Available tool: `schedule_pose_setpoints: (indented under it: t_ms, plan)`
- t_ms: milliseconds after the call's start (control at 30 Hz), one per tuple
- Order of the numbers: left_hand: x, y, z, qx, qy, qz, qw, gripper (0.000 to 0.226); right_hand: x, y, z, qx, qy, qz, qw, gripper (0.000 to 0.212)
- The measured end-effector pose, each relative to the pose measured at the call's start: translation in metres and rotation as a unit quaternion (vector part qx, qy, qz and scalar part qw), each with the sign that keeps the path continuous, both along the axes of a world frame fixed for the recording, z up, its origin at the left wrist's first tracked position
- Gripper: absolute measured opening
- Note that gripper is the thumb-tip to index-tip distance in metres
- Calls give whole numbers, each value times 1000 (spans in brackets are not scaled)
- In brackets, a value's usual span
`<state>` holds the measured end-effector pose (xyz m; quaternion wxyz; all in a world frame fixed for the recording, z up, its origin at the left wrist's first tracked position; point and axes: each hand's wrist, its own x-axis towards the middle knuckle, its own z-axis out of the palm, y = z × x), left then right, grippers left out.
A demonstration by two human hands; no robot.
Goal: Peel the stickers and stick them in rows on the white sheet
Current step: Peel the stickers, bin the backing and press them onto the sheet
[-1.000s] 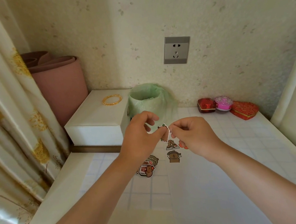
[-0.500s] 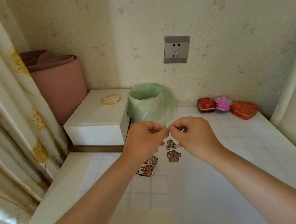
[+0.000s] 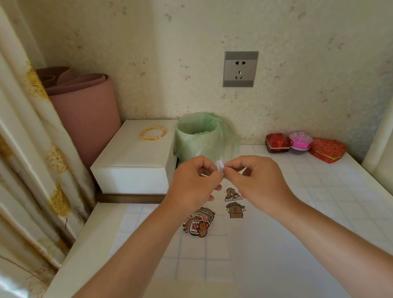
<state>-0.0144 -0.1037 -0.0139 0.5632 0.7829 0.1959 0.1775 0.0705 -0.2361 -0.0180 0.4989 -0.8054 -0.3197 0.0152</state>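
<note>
My left hand [image 3: 194,182] and my right hand [image 3: 258,178] meet above the table, and both pinch one small sticker [image 3: 220,166], which shows only its white edge between the fingertips. Below them the white sheet [image 3: 286,248] lies on the tiled table. Two brown cartoon stickers [image 3: 234,210] sit one above the other near the sheet's top left corner. A small pile of unpeeled stickers [image 3: 198,224] lies just left of the sheet.
A green-bagged bin [image 3: 202,136] stands behind my hands, with a white box [image 3: 134,162] bearing a gold bangle [image 3: 153,133] to its left. Red and pink gift boxes [image 3: 304,144] sit at the back right. A curtain [image 3: 10,168] hangs at left.
My hands have risen slightly and closed together on the sticker. A second ago its printed side hung between them; only a white edge shows at present.
</note>
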Motion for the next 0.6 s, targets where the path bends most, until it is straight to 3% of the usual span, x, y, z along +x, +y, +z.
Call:
schedule_pose_setpoints:
  t_ms: [267, 467, 600]
  plan:
    - [-15, 29, 2, 223, 51, 79, 970, 18, -8, 17, -3, -1, 18, -26, 1000, 16]
    - [-29, 59, 11, 257, 58, 123, 957, 16, -8, 38, 7, 28, 52, -43, 997, 15]
    - [-38, 80, 19, 212, 64, 158, 962, 18, 6, 60, 20, 36, 10, -74, 997, 21]
